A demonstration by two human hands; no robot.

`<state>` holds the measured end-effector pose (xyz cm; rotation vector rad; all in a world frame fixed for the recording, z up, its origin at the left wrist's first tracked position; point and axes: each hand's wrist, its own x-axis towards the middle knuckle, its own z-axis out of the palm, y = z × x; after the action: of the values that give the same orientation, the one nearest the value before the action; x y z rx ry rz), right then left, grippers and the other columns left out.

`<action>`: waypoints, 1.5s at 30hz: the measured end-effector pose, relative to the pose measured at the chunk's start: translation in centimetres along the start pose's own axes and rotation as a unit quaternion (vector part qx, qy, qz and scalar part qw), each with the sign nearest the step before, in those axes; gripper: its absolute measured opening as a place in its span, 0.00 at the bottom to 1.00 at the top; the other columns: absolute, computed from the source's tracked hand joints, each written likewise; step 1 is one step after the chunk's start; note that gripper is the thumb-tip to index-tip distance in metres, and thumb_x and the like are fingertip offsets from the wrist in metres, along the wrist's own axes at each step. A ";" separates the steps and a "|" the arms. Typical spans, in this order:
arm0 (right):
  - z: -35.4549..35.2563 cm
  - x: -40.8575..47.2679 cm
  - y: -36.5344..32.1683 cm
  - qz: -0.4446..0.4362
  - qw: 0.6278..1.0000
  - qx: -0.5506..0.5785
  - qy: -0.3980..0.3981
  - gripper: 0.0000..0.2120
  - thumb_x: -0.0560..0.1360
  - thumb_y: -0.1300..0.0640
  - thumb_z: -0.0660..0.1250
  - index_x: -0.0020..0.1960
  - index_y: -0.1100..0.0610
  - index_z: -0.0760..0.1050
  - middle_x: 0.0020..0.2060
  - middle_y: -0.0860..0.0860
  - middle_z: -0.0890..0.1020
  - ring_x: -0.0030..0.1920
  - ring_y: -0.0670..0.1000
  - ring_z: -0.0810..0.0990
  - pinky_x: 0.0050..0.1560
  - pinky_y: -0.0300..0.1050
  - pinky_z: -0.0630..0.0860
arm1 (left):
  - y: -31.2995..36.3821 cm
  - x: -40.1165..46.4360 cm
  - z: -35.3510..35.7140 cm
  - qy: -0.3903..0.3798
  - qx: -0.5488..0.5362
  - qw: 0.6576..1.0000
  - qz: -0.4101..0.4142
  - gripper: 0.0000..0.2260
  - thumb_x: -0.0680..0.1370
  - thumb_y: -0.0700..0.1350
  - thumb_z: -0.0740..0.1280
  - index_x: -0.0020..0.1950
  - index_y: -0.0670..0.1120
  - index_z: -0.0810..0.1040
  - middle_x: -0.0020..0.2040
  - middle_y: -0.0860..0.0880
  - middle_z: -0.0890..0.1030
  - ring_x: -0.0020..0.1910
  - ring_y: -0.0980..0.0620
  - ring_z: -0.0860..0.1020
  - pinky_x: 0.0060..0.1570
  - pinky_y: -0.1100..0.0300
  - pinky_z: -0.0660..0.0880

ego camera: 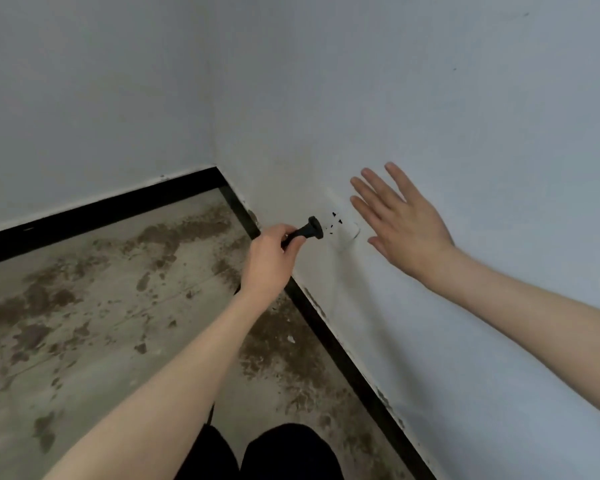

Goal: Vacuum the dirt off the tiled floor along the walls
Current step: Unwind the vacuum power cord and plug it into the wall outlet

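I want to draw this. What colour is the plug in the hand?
Black. The plug, held by the left hand near the white wall socket, shows in the head view.

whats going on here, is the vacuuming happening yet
Not yet. The person's left hand grips a black plug and holds it just short of a white wall socket low on the wall, not yet pushed in. The right hand is open, fingers spread, by the wall beside the socket. The tiled floor carries brown dirt, thick along the black skirting. No vacuum is in view.
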<state>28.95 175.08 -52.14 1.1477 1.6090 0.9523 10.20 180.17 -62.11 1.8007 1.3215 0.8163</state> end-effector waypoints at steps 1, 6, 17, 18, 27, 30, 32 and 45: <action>0.2 0.0 -0.1 0.005 1.000 -0.006 0.006 0.34 0.83 0.40 0.40 0.78 0.60 0.36 0.78 0.60 0.40 0.77 0.63 0.37 0.65 0.67 0.27 | -0.2 0.5 0.9 0.013 0.004 1.000 0.010 0.11 0.79 0.47 0.64 0.58 0.43 0.78 0.47 0.49 0.79 0.43 0.52 0.75 0.40 0.61 0.70; 0.6 0.1 -0.2 0.020 0.999 -0.014 0.030 0.33 0.83 0.40 0.41 0.79 0.60 0.38 0.79 0.60 0.41 0.77 0.63 0.38 0.64 0.67 0.27 | -0.5 2.1 3.5 0.042 0.024 0.997 0.053 0.11 0.79 0.46 0.65 0.57 0.42 0.79 0.51 0.47 0.80 0.46 0.51 0.75 0.37 0.67 0.62; 0.4 0.3 -0.2 0.018 0.999 -0.027 0.041 0.32 0.83 0.42 0.41 0.79 0.61 0.39 0.79 0.60 0.42 0.77 0.64 0.39 0.64 0.68 0.28 | 0.0 2.6 3.9 0.047 0.041 0.997 0.051 0.11 0.79 0.46 0.65 0.58 0.44 0.79 0.51 0.47 0.81 0.44 0.51 0.75 0.39 0.57 0.70; 0.3 0.4 -0.2 0.016 0.999 -0.029 0.040 0.32 0.83 0.43 0.41 0.79 0.61 0.39 0.79 0.61 0.41 0.77 0.64 0.39 0.64 0.68 0.27 | 0.2 2.5 4.1 0.047 0.047 0.996 0.054 0.11 0.79 0.47 0.65 0.58 0.44 0.79 0.51 0.47 0.81 0.46 0.50 0.76 0.40 0.56 0.71; 0.3 0.3 -0.1 0.011 0.999 -0.021 0.038 0.32 0.84 0.43 0.41 0.79 0.62 0.37 0.78 0.62 0.40 0.77 0.65 0.37 0.62 0.68 0.26 | 1.1 2.4 5.0 0.080 0.100 0.989 0.077 0.12 0.79 0.49 0.65 0.53 0.42 0.81 0.40 0.49 0.75 0.36 0.52 0.69 0.32 0.59 0.63; 0.2 0.4 -0.1 0.009 0.999 -0.019 0.037 0.32 0.84 0.43 0.41 0.79 0.62 0.38 0.78 0.62 0.40 0.77 0.65 0.38 0.61 0.68 0.26 | 1.2 2.2 5.2 0.092 0.115 0.986 0.081 0.12 0.79 0.49 0.65 0.50 0.41 0.82 0.38 0.46 0.76 0.32 0.50 0.69 0.29 0.59 0.61; 0.3 0.5 -0.2 0.008 0.999 -0.022 0.036 0.32 0.84 0.43 0.41 0.79 0.61 0.38 0.78 0.62 0.40 0.77 0.65 0.38 0.61 0.68 0.26 | 1.2 2.3 5.3 0.099 0.119 0.984 0.082 0.12 0.79 0.48 0.66 0.49 0.40 0.81 0.37 0.46 0.76 0.31 0.50 0.68 0.28 0.60 0.59; 0.6 0.6 -0.4 0.016 0.999 -0.025 0.029 0.32 0.83 0.42 0.41 0.79 0.60 0.38 0.79 0.61 0.41 0.77 0.64 0.38 0.62 0.69 0.27 | 2.2 3.0 6.1 0.099 0.200 0.971 0.083 0.12 0.79 0.49 0.64 0.45 0.41 0.79 0.38 0.46 0.77 0.34 0.52 0.66 0.28 0.59 0.56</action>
<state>29.31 175.58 -52.76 1.1235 1.6080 1.0480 17.20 181.42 -63.20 2.2139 1.5660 0.8835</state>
